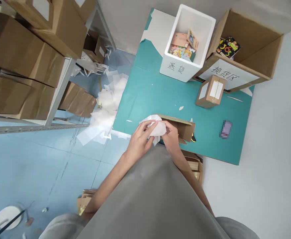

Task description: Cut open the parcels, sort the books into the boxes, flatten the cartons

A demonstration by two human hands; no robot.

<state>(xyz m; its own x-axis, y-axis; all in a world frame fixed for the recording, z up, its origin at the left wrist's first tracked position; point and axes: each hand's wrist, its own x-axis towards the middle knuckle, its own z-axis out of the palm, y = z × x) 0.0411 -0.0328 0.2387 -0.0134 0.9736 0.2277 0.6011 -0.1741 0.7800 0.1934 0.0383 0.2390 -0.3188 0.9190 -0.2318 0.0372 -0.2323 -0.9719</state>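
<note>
A crumpled piece of thin white paper (157, 128) is held between both hands above the near edge of the green table (150, 89). My left hand (141, 137) grips its left side with bent fingers. My right hand (170, 134) pinches its right side between thumb and fingers. Just behind and to the right of the hands, an open cardboard box (186, 131) lies on the table, partly hidden by my right hand. Whether anything is inside the paper cannot be seen.
A white foam bin (177, 71) and a large cardboard box (257, 71) stand at the table's back, with a small closed carton (210, 93) before them. Shelves with boxes (8, 43) are at left. White sheets (108, 106) cover some floor beside the table.
</note>
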